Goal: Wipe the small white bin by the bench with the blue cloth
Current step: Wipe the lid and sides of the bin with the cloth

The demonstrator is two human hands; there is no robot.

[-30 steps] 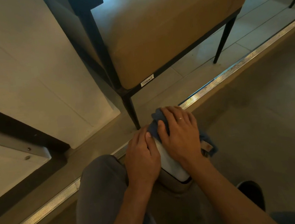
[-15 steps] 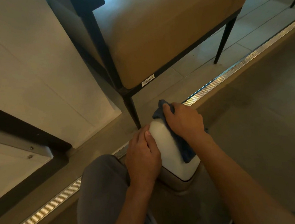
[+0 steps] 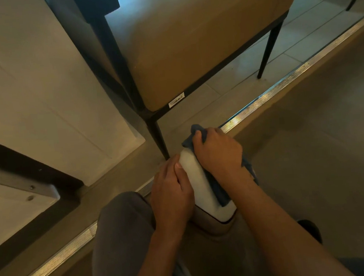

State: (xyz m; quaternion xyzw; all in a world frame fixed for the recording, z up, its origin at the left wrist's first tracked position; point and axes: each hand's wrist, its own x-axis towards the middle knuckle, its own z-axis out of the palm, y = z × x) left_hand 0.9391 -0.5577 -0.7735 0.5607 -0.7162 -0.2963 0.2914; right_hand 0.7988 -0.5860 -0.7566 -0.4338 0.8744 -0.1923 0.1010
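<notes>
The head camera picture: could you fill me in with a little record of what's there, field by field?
setting: floor beside a tan padded bench with black legs
bin: small white bin just in front of the bench's near leg
cloth: blue cloth, draped over the bin's top and right side
right hand: right hand grips the cloth against the bin's far end
left hand: left hand holds the bin's left side, steadying it
floor strip: metal strip running diagonally past the bin
person: crouched, grey trouser knee at lower left
</notes>
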